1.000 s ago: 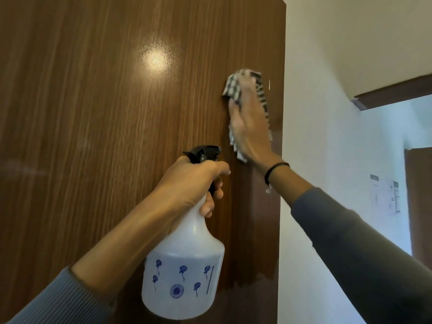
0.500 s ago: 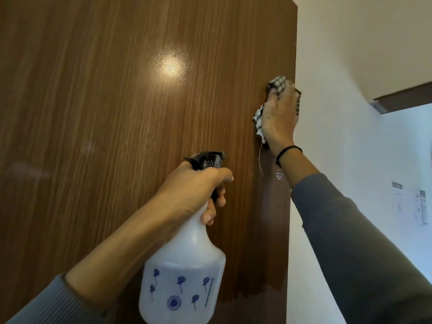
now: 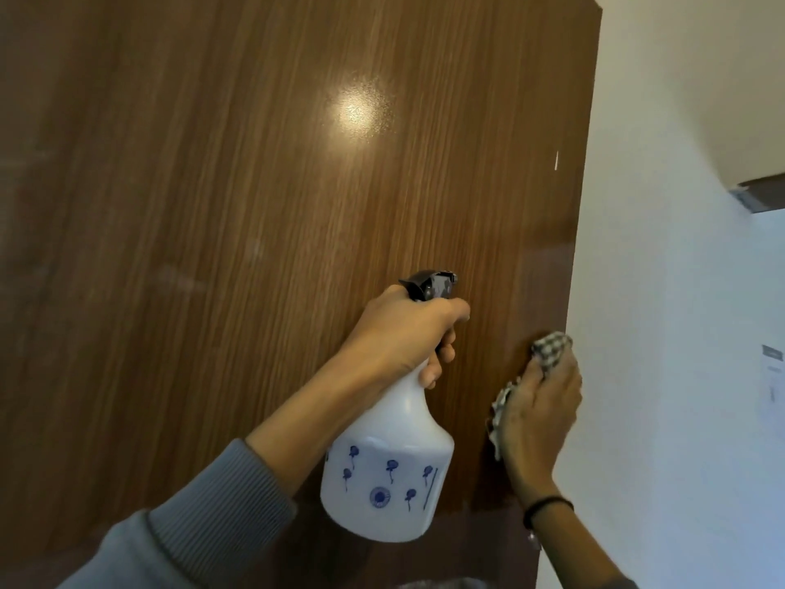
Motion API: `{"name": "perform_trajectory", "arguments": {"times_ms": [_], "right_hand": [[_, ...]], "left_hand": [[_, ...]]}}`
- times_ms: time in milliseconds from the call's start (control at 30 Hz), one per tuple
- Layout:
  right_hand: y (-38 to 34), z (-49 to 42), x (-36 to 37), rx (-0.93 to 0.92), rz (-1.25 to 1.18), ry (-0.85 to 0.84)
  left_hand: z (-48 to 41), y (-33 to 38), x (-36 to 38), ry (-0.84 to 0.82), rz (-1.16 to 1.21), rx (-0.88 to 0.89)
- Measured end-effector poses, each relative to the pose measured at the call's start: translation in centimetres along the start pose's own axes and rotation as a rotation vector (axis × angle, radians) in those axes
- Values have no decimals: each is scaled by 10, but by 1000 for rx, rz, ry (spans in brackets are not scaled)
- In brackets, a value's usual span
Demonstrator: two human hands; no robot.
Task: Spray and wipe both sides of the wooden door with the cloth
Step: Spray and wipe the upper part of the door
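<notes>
1. One wooden door (image 3: 212, 206): brown vertical grain and a glossy face that fills the left and centre of the view. A round patch of reflected light (image 3: 361, 114) sits high on it, and a short white mark (image 3: 556, 159) lies near its right edge.
2. One grey ribbed sleeve (image 3: 204, 516): on the left arm, rising from the lower left corner, with the forearm bare beyond the cuff.
3. Left hand (image 3: 395, 337): closed round the neck of the spray bottle. The fingers are curled about the trigger and the thumb lies across the top.
4. One spray bottle (image 3: 391, 474): translucent white body printed with small blue flowers, held upright just in front of the door. Its black trigger head (image 3: 431, 284) points right, towards the door.
5. One checked cloth (image 3: 552, 348): black and white, flat against the door near its right edge, below the white mark. It bunches out past the fingertips and along the left side of the right hand.
6. Right hand (image 3: 539, 414): laid over the cloth, the palm and fingers pressing it onto the door face. The fingers lie along it rather than being wrapped round it.
7. One black band (image 3: 548, 503): on the right wrist, above a dark sleeve at the bottom edge.
8. One white wall (image 3: 679, 269): to the right of the door edge.
9. One paper notice (image 3: 773, 371): on the wall at the far right, its print too small to read.
10. One dark trim piece (image 3: 764, 191): at the upper right, under the ceiling.
</notes>
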State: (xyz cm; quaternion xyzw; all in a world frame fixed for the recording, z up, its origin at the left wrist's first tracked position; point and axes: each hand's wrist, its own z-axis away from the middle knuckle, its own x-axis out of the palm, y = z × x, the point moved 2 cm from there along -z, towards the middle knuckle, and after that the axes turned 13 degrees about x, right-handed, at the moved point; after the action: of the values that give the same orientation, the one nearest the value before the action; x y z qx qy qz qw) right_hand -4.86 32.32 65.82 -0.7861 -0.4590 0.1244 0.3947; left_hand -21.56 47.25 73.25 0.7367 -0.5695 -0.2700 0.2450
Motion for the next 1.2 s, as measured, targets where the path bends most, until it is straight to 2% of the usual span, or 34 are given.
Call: {"name": "perform_trajectory", "arguments": {"times_ms": [100, 233, 267, 333, 433, 500, 567, 633, 700, 767, 833, 933, 1000, 1033, 1133, 1200], "right_hand": [[-2, 24, 4, -25, -3, -91], [-4, 54, 0, -340, -17, -288], [-2, 50, -2, -372, -28, -316], [-6, 35, -2, -310, -48, -295], [-40, 6, 9, -115, -68, -220], [-77, -2, 18, -127, -71, -196], [-107, 8, 26, -290, -73, -202], [-124, 29, 31, -526, -38, -266], [-122, 45, 31, -800, 27, -353], [-120, 43, 25, -963, 51, -425], [-122, 36, 23, -889, 31, -433], [-144, 38, 34, -592, -15, -319], [-165, 55, 42, -577, 7, -246], [-173, 64, 45, -671, 31, -245], [-177, 84, 47, -1147, 89, -376], [-176, 76, 44, -1296, 95, -450]], "left_hand": [[1, 1, 1, 6, -12, -4], [4, 4, 2, 7, -43, -3], [6, 5, 3, 3, -34, 1], [13, 9, 0, -8, -17, 11], [27, 18, -11, 19, -44, 42], [38, 26, -22, 35, -46, 83], [50, 35, -29, 31, -41, 126], [62, 42, -34, 36, -38, 149], [71, 44, -36, 43, -33, 145], [77, 45, -40, 41, -43, 141], [83, 44, -45, 59, -53, 138], [90, 44, -58, 103, -71, 164], [92, 46, -65, 135, -89, 182], [92, 47, -67, 148, -97, 187], [90, 51, -70, 168, -112, 197], [93, 55, -72, 170, -111, 203]]}}
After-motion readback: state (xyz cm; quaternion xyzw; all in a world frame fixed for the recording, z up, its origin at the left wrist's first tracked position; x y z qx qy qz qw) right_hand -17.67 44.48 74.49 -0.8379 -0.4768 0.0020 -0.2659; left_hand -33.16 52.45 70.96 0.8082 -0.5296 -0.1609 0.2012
